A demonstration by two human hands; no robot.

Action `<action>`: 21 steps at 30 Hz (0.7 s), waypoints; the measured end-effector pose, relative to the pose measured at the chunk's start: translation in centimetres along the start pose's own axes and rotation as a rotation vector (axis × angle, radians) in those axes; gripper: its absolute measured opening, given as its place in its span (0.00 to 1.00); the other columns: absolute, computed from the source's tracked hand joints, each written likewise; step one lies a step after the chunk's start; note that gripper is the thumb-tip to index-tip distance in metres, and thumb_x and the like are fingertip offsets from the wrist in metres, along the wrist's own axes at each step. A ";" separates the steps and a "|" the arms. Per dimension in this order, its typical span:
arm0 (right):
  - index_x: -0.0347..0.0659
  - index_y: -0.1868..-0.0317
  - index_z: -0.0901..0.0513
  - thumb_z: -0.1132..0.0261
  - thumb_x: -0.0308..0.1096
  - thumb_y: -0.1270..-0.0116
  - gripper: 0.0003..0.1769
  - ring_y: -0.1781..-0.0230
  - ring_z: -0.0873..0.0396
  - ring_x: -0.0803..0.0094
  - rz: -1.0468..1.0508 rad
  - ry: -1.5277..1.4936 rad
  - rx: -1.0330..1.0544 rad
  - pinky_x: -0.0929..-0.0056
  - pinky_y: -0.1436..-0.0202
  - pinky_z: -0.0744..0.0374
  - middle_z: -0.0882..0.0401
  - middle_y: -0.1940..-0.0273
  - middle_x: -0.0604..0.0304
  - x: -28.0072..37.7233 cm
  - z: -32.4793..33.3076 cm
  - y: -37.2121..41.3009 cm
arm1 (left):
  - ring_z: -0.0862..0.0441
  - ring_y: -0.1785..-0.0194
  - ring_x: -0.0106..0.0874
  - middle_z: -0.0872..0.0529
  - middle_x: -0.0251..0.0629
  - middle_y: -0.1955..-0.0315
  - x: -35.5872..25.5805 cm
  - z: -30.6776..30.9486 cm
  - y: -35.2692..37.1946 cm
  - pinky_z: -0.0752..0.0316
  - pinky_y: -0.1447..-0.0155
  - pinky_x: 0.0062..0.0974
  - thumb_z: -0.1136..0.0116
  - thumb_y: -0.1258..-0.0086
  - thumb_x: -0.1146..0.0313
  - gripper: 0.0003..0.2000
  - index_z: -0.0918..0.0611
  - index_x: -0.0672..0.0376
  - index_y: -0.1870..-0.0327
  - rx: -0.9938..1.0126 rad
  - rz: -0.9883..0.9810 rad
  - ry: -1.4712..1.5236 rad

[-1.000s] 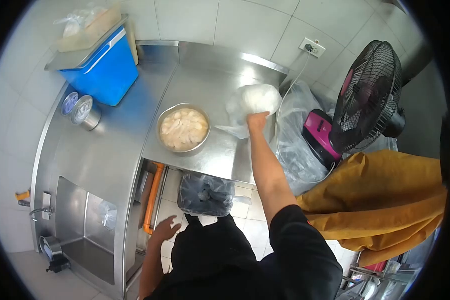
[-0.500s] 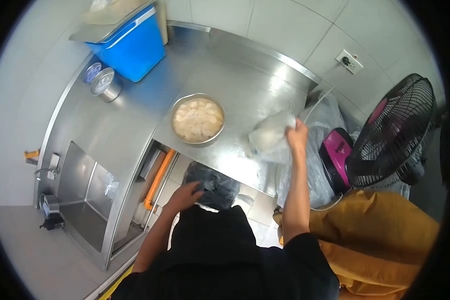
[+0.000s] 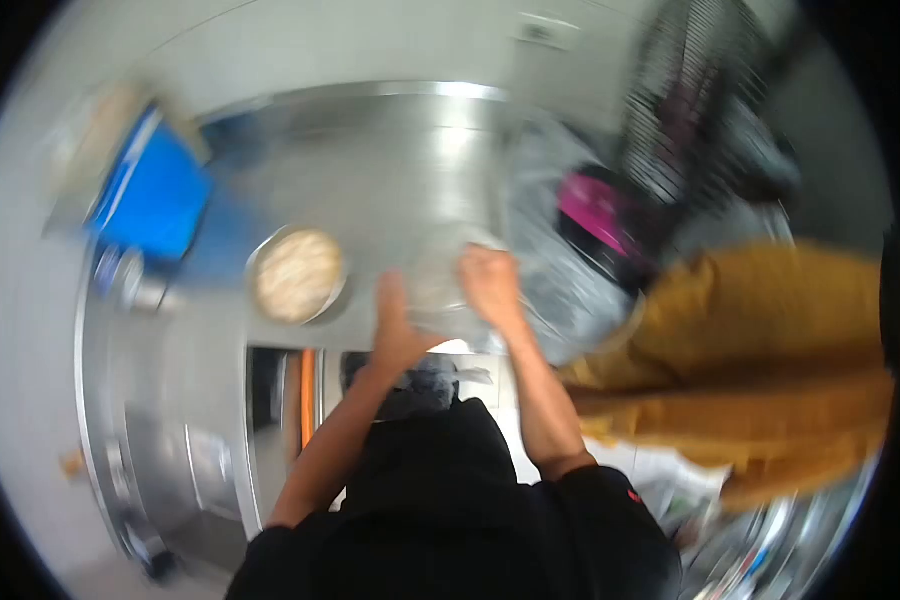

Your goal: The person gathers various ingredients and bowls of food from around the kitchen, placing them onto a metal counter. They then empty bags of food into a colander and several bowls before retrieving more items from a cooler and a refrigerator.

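Over the surface (image 3: 360, 170), between bowl (image 3: 298, 276) and fan (image 3: 682, 120), the right hand (image 3: 490, 282) grips a blurred bag (image 3: 436, 272); the left hand (image 3: 396, 328) spreads open beside it; a blue box (image 3: 155, 188) stands leftward.

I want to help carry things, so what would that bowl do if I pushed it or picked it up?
The bowl would probably feel heavy for its size, because pale food nearly fills it. It may slide when pushed, since the counter looks smooth. Its silvery rim looks like metal, so it likely won't bend.

The bowl (image 3: 341, 290) sits on the counter (image 3: 370, 180), left of the bag (image 3: 436, 272).
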State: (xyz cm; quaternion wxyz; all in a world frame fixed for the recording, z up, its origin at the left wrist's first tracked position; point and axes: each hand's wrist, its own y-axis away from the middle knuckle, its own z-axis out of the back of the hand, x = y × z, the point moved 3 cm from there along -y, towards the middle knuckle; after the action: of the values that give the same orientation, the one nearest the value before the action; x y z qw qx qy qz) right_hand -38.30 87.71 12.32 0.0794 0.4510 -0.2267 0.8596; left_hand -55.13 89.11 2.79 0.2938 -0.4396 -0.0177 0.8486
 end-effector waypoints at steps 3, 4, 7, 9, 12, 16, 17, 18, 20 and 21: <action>0.35 0.74 0.24 0.40 0.31 0.46 0.07 0.82 0.31 0.62 0.005 -0.217 -0.043 0.62 0.73 0.30 0.29 0.82 0.49 4.0 1.6 3.3 | 0.43 0.31 0.45 0.43 0.53 0.34 -4.0 3.3 1.0 0.43 0.31 0.42 0.21 0.64 0.58 0.61 0.53 0.66 0.30 0.256 -0.010 0.501; 0.34 0.76 0.25 0.39 0.34 0.48 0.10 0.82 0.31 0.62 0.054 -0.180 -0.143 0.61 0.72 0.29 0.28 0.81 0.47 4.5 1.9 4.6 | 0.36 0.35 0.41 0.39 0.50 0.35 -4.2 4.0 1.6 0.38 0.33 0.38 0.20 0.64 0.61 0.62 0.54 0.64 0.29 0.314 -0.093 0.474; 0.33 0.77 0.21 0.40 0.35 0.48 0.12 0.77 0.24 0.60 -0.333 -0.281 -0.123 0.62 0.68 0.26 0.25 0.80 0.45 5.2 1.5 6.6 | 0.30 0.39 0.37 0.33 0.46 0.39 -4.4 5.6 3.3 0.32 0.38 0.34 0.23 0.60 0.66 0.54 0.47 0.62 0.30 0.577 0.074 0.594; 0.34 0.76 0.19 0.40 0.35 0.48 0.12 0.76 0.23 0.60 -0.351 -0.291 -0.233 0.63 0.67 0.25 0.23 0.79 0.47 3.0 -1.5 5.9 | 0.26 0.44 0.33 0.25 0.43 0.45 -2.9 6.3 3.0 0.30 0.41 0.31 0.28 0.55 0.71 0.41 0.36 0.64 0.35 0.365 0.219 0.548; 0.35 0.73 0.17 0.39 0.36 0.47 0.12 0.75 0.22 0.61 -0.290 -0.361 -0.392 0.66 0.66 0.24 0.20 0.77 0.52 3.6 -2.5 4.3 | 0.22 0.53 0.29 0.18 0.39 0.57 -1.8 7.4 1.9 0.29 0.48 0.26 0.38 0.47 0.76 0.22 0.25 0.65 0.48 0.184 0.185 0.401; 0.29 0.77 0.20 0.37 0.43 0.46 0.20 0.79 0.23 0.66 -0.332 -0.324 -0.228 0.66 0.70 0.25 0.21 0.81 0.49 6.0 0.2 2.6 | 0.22 0.56 0.27 0.16 0.38 0.63 -2.2 8.5 -0.8 0.29 0.52 0.22 0.46 0.42 0.77 0.12 0.22 0.65 0.55 -0.010 0.153 0.360; 0.28 0.76 0.20 0.37 0.45 0.45 0.22 0.80 0.23 0.65 -0.356 -0.258 -0.175 0.66 0.71 0.25 0.21 0.81 0.49 5.1 0.1 2.4 | 0.22 0.56 0.26 0.17 0.38 0.63 -0.9 7.9 -1.1 0.29 0.52 0.21 0.48 0.41 0.78 0.11 0.22 0.64 0.56 -0.053 0.230 0.535; 0.27 0.74 0.20 0.37 0.46 0.44 0.23 0.80 0.22 0.63 -0.398 -0.231 -0.186 0.65 0.71 0.25 0.22 0.82 0.48 4.1 0.0 2.5 | 0.22 0.56 0.26 0.17 0.38 0.63 0.4 7.3 -1.2 0.30 0.52 0.20 0.50 0.40 0.79 0.10 0.22 0.64 0.57 -0.095 0.299 0.719; 0.27 0.70 0.20 0.37 0.46 0.43 0.24 0.79 0.20 0.60 -0.511 -0.148 -0.174 0.63 0.69 0.23 0.22 0.82 0.46 -0.1 -0.5 3.6 | 0.23 0.55 0.26 0.18 0.38 0.61 4.1 6.4 0.5 0.30 0.50 0.22 0.51 0.40 0.80 0.12 0.23 0.63 0.56 -0.179 0.412 0.761; 0.27 0.68 0.21 0.38 0.45 0.42 0.23 0.78 0.19 0.58 -0.570 -0.096 -0.162 0.61 0.67 0.22 0.22 0.82 0.45 -2.4 0.0 3.7 | 0.23 0.54 0.27 0.19 0.38 0.59 5.2 6.3 0.8 0.31 0.48 0.23 0.53 0.40 0.81 0.13 0.24 0.61 0.54 -0.224 0.509 0.796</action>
State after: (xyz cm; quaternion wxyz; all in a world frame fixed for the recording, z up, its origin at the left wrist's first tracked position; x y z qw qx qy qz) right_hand -38.16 84.60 9.17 0.3425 0.5287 -0.1623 0.7595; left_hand -62.57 92.58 2.55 0.0116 -0.7493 0.1130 0.6525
